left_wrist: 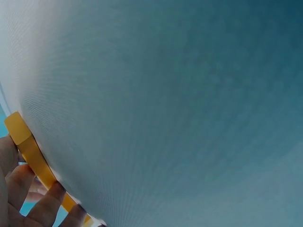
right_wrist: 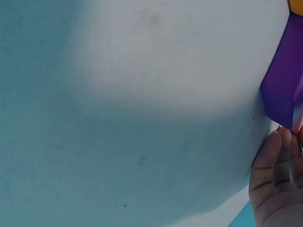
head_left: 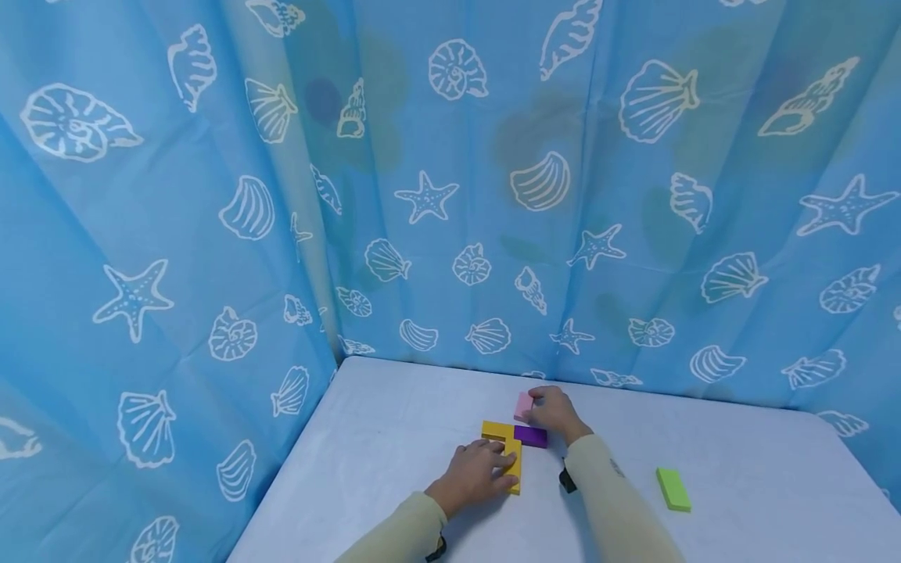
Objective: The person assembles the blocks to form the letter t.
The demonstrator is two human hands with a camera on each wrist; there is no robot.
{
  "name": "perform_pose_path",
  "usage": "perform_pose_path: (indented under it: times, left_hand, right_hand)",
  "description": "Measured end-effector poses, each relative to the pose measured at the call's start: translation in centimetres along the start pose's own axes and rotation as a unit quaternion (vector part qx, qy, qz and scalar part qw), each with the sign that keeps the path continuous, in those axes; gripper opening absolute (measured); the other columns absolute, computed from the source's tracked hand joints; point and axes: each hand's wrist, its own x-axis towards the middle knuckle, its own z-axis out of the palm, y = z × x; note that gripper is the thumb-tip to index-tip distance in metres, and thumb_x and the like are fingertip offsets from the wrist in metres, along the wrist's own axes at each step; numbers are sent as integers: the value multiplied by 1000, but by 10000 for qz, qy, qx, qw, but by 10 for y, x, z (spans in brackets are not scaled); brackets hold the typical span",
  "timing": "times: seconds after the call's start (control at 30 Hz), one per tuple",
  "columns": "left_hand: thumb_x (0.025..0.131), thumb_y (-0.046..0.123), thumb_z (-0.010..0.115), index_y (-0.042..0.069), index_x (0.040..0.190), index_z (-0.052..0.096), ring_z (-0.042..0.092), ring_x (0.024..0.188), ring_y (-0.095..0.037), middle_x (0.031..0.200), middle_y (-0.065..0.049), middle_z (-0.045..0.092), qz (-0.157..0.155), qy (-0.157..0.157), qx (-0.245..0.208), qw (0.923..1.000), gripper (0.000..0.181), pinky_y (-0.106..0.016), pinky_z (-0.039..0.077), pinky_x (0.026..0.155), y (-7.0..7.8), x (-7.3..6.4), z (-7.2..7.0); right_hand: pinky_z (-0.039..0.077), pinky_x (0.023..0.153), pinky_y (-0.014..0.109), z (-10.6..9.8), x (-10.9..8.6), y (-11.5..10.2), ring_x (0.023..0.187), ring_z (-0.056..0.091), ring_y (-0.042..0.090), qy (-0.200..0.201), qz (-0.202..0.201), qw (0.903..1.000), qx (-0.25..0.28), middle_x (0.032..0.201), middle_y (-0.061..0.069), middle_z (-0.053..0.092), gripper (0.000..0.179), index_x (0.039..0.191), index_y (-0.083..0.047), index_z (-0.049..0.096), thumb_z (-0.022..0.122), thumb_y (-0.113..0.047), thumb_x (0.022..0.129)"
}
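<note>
Near the table's middle, my left hand (head_left: 475,473) lies over a yellow block (head_left: 516,471) that points toward me, thumb at its near end and fingers along it. The left wrist view shows those fingers (left_wrist: 47,205) against the side of the yellow block (left_wrist: 35,158). Crosswise at its far end is another yellow block (head_left: 496,429), end to end with a purple block (head_left: 533,437). Just beyond the purple block, my right hand (head_left: 554,410) pinches a pink block (head_left: 522,405) between thumb and fingers. In the right wrist view, the purple block (right_wrist: 284,80) hides most of the pink one.
A light green block (head_left: 673,489) lies apart on the right of the white table (head_left: 394,438). Blue curtains (head_left: 450,234) with white shell and starfish prints hang behind the table's back edge and along its left side.
</note>
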Motion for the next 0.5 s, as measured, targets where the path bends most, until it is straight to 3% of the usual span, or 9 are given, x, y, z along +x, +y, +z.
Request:
perform_pose_path:
  times: [0.5]
  left_hand:
    - [90,56,63,37,134,59,49,135,-24,142,8,57,-90,37,59,9999,48,-60,42,106,0,0,1]
  right_hand:
    - [42,106,60,6,5,-1,127,50,40,-82,98,9992,388,138,21,55,57,140,-7,53,72,-23,89]
